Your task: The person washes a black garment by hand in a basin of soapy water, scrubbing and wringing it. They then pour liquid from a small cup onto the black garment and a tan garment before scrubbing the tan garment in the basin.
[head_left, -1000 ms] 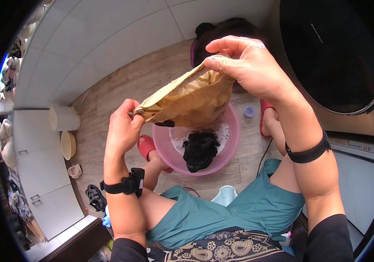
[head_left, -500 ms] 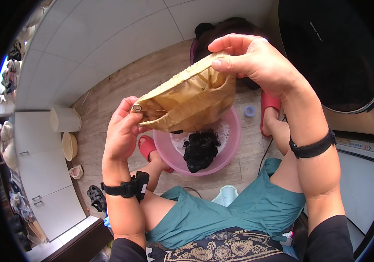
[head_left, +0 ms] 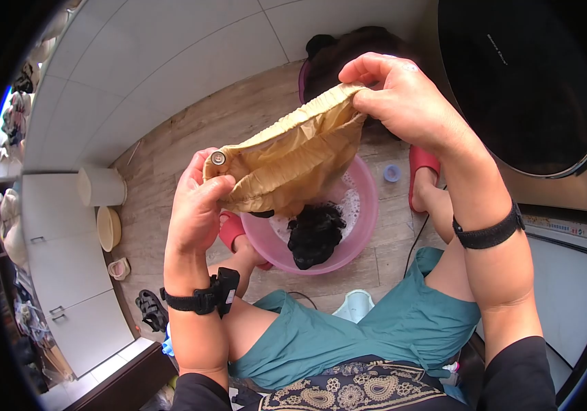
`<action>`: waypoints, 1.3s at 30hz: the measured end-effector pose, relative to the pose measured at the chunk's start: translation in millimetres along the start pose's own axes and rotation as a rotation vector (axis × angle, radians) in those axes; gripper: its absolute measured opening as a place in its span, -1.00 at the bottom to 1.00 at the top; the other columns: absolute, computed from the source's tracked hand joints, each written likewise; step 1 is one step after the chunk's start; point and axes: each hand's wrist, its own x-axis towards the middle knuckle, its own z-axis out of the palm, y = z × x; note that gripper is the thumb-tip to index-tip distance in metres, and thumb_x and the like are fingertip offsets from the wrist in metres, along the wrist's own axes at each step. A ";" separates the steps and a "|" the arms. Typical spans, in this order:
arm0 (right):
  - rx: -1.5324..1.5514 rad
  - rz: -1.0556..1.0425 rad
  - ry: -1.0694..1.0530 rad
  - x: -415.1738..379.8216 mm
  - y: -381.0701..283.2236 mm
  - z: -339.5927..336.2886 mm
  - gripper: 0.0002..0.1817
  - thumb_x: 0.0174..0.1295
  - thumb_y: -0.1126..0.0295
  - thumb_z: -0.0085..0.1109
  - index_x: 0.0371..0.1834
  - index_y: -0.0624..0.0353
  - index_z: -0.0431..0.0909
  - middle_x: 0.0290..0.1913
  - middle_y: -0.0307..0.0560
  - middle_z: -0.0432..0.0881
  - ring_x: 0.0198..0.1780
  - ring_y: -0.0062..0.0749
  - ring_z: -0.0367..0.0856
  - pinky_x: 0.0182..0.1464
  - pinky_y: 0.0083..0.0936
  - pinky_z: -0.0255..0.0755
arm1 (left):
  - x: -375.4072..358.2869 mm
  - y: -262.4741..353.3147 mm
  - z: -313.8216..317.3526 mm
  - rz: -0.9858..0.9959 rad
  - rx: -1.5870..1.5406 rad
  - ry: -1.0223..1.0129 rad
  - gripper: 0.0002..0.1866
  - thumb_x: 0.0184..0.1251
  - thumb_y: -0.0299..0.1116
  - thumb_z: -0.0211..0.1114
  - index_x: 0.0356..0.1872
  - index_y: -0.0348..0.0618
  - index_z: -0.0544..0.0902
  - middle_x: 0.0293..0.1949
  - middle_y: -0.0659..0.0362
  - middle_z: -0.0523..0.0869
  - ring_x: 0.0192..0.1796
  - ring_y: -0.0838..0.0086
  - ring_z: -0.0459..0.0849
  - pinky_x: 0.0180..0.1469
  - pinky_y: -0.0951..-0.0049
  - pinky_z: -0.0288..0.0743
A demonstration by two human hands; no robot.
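Note:
A wet-looking tan garment with a gathered elastic waistband (head_left: 293,161) is stretched between my two hands, its opening facing me. My left hand (head_left: 197,202) pinches the lower left end of the band, beside a round metal snap or eyelet. At the upper right end, my right hand (head_left: 396,96) grips the band between thumb and fingers. Below the garment stands a pink basin (head_left: 370,229) with sudsy water and a bunched black cloth (head_left: 314,236) in it. The garment hides the basin's far left part.
Red slippers (head_left: 423,164) are on my feet either side of the basin. A small blue cap (head_left: 391,173) lies on the floor. Dark cloth (head_left: 355,65) fills another tub behind. A light blue container (head_left: 354,306) stands between my legs. White cabinets (head_left: 78,253) line the left.
The waistband has turned so its gathered outer edge and the opening show more. My right hand has shifted slightly right, and my left hand has turned a little.

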 end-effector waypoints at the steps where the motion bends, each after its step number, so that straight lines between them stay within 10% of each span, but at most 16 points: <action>1: -0.063 -0.009 0.018 0.6 0.9 0.7 -0.68 0.20 0.54 0.17 0.03 0.34 0.60 -0.05 -0.04 0.69 0.01 -0.42 0.64 0.13 -0.49 0.53 | -0.3 -0.3 -0.2 0.000 0.006 0.009 -0.60 0.19 -0.61 0.27 0.08 -0.20 0.48 -0.03 0.21 0.64 0.00 0.54 0.63 0.07 0.48 0.57; 9: -0.097 0.156 -0.087 -2.2 0.7 3.2 -0.61 0.38 0.37 0.11 0.25 0.21 0.44 0.04 -0.11 0.66 -0.01 -0.44 0.65 0.02 -0.43 0.57 | -6.7 0.6 -6.6 -0.015 0.159 -0.030 -0.58 0.12 -0.66 0.15 0.04 -0.14 0.48 -0.02 0.27 0.59 0.04 0.59 0.57 0.14 0.54 0.44; 16: 0.551 0.224 0.034 -2.4 -5.6 14.9 -0.62 0.40 0.45 0.06 0.27 0.15 0.42 0.05 -0.17 0.60 0.00 -0.45 0.63 0.05 -0.35 0.55 | -6.8 4.7 -11.8 0.047 0.269 0.031 -0.60 0.08 -0.67 0.07 -0.01 -0.17 0.50 -0.07 0.25 0.62 0.02 0.56 0.58 0.10 0.50 0.46; 21: 0.690 0.216 0.133 7.2 3.1 16.7 -0.64 0.40 0.51 0.04 0.25 0.19 0.44 -0.09 -0.17 0.65 -0.14 -0.58 0.66 -0.12 -0.62 0.58 | -7.9 9.0 -9.3 0.005 0.374 -0.005 -0.60 0.07 -0.66 0.07 -0.01 -0.18 0.51 -0.09 0.27 0.61 -0.01 0.58 0.55 0.04 0.53 0.44; 35: 0.424 0.163 0.160 3.2 5.1 -3.8 -0.75 0.33 0.46 0.15 0.05 0.14 0.64 -0.15 -0.26 0.68 -0.22 -0.66 0.65 -0.22 -0.65 0.56 | -7.4 12.3 -39.7 -0.077 0.586 -0.042 -0.75 0.16 -0.54 0.15 -0.11 -0.19 0.61 -0.22 0.36 0.64 -0.21 0.70 0.48 -0.09 0.61 0.37; 39: 0.330 0.115 0.155 5.5 -0.6 3.9 -0.68 0.23 0.47 0.15 0.04 0.30 0.63 -0.06 -0.11 0.65 -0.01 -0.48 0.58 0.09 -0.47 0.50 | -8.3 10.8 -25.0 -0.094 0.441 -0.141 -0.78 0.22 -0.49 0.21 -0.10 -0.17 0.59 -0.23 0.37 0.62 -0.20 0.69 0.48 -0.07 0.59 0.40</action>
